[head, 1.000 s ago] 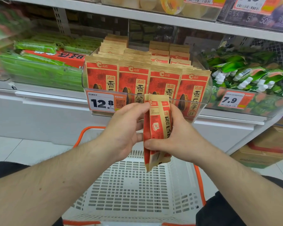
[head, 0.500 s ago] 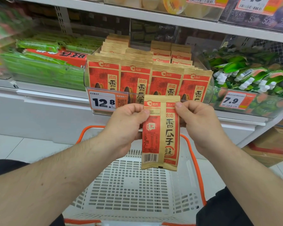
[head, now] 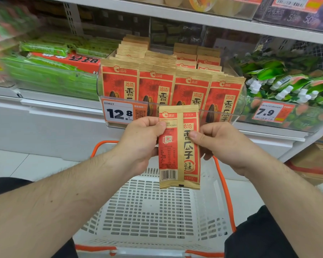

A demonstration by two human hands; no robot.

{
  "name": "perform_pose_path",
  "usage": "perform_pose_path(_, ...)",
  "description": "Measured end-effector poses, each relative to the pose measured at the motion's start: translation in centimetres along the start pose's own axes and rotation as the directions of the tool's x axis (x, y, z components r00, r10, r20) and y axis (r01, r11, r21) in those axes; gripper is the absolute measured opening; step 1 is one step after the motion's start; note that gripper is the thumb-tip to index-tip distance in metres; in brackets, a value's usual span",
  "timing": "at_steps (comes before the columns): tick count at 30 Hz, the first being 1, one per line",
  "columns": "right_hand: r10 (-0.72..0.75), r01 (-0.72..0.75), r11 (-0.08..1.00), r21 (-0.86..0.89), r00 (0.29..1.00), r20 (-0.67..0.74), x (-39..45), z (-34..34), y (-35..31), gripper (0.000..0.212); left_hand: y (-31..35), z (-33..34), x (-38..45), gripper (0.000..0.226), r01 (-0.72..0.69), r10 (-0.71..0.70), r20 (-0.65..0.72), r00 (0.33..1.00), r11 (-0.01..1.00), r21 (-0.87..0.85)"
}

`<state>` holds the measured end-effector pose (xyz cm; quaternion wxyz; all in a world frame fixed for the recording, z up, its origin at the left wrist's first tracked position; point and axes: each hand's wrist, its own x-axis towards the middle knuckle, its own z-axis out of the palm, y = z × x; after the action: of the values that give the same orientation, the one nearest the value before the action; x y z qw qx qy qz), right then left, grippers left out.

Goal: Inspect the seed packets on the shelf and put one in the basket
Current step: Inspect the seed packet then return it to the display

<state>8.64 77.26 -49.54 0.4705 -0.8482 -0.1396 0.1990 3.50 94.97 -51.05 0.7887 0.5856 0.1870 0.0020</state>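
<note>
Pinching a seed packet upright between my left hand and right hand, thumbs on its printed back so I can read it. It hangs over the white basket, just before the shelf of matching packets.
</note>
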Motion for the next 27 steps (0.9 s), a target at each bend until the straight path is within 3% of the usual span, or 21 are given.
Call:
perform_pose_path(5,0.073,-0.041,0.988,-0.146,0.973,0.218,-0.6,-0.1,-0.2,0.017,0.1,-0.3,0.3,0.014,0.014,-0.016,-0.041,0.999,0.999,-0.039)
perform_pose_path(12,0.043,-0.015,0.994,-0.113,0.967,0.253,-0.6,-0.1,-0.2,0.014,0.1,-0.4,0.5,0.012,0.033,-0.036,-0.074,0.997,0.998,-0.052)
perform_pose_path(17,0.030,0.011,0.994,-0.107,0.926,0.375,-1.1,-0.2,-0.3,0.048,-0.2,-0.6,0.8,0.012,0.050,-0.057,-0.103,0.993,0.996,-0.070)
perform_pose_path(23,0.006,0.080,0.978,-0.195,0.913,0.408,-1.7,0.1,-1.0,0.061,-0.6,-0.9,0.8,0.012,0.049,-0.040,-0.095,0.995,0.995,0.092)
perform_pose_path(27,0.012,0.100,0.962,-0.256,0.916,0.402,-2.0,0.7,-1.4,0.069,-1.0,-0.3,0.4,0.030,0.026,-0.015,-0.082,0.997,0.990,0.137)
